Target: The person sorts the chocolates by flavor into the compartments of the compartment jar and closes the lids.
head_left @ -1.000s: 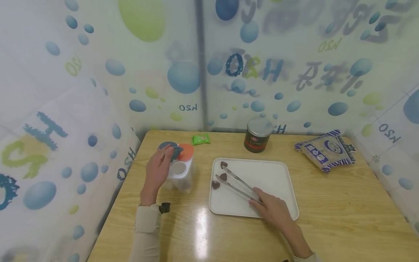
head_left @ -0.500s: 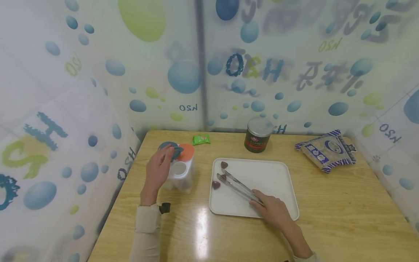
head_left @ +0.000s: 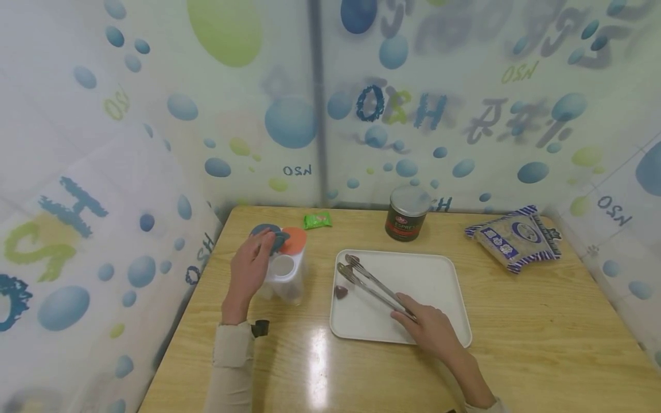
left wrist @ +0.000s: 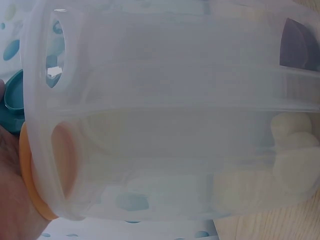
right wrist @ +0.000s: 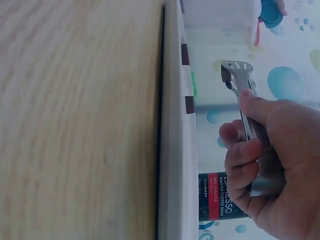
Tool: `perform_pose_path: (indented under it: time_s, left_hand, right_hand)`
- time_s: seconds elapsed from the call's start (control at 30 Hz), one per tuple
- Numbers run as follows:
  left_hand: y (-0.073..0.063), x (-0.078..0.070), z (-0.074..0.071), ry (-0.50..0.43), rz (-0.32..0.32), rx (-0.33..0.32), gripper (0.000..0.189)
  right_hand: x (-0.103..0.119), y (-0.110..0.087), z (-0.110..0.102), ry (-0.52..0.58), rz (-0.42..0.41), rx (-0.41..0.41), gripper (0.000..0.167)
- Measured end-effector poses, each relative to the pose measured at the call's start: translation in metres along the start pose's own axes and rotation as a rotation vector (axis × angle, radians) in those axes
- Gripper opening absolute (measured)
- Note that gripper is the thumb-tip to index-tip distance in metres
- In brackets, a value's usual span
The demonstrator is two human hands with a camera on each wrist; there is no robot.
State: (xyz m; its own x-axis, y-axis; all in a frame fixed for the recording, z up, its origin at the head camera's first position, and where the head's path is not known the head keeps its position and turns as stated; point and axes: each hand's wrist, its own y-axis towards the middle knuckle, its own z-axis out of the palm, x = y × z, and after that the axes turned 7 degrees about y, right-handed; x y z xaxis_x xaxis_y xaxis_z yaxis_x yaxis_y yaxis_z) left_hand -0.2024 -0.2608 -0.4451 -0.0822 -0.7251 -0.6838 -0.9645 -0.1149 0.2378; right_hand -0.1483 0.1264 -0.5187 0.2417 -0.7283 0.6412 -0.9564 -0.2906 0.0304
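My left hand (head_left: 250, 269) holds a teal lid (left wrist: 15, 97) at the top of a clear container (head_left: 289, 284) with compartments. One compartment's round mouth (head_left: 283, 265) is uncovered; an orange lid (head_left: 294, 241) covers another. A dark wedge (left wrist: 299, 45) and pale rounded pieces (left wrist: 295, 155) lie at the bottom. My right hand (head_left: 431, 330) grips metal tongs (head_left: 382, 292) over a white tray (head_left: 418, 287). In the right wrist view, the tong tips pinch a dark brown wedge (right wrist: 225, 75) above the tray. Two similar wedges (right wrist: 185, 54) rest on it, one (head_left: 341, 291) near the left rim.
Behind the tray stands an espresso coffee can (head_left: 408, 213). A small green packet (head_left: 317, 220) lies behind the container. To the right is a blue-and-clear food bag (head_left: 516, 238). A patterned wall covering (head_left: 248, 126) rises along the table's back edge.
My right hand has closed the tongs on the middle wedge and raised it off the tray, the tips shifting slightly left and away. My left hand and the lid stay in place.
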Motion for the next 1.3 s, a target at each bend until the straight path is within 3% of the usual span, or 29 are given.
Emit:
perform_pose_path:
  time_s: [0.4,0.67,0.97,1.3]
  left_hand:
    - [0.0,-0.001,0.0,0.004,-0.019,-0.013,0.056]
    - [-0.002,0.0,-0.001,-0.001,-0.029,-0.01,0.058]
    - [-0.002,0.0,0.0,-0.046,0.011,-0.015,0.051]
    - [-0.003,-0.001,0.0,-0.012,0.026,-0.03,0.052]
  right_hand:
    - [0.026,0.008,-0.005,0.075,-0.075,-0.026,0.044]
    - [0.053,0.016,0.003,0.146,-0.236,-0.034,0.035]
    - [0.078,0.027,0.007,0.116,-0.328,-0.006,0.033]
    - [0.091,0.033,0.016,0.128,-0.353,0.052,0.03]
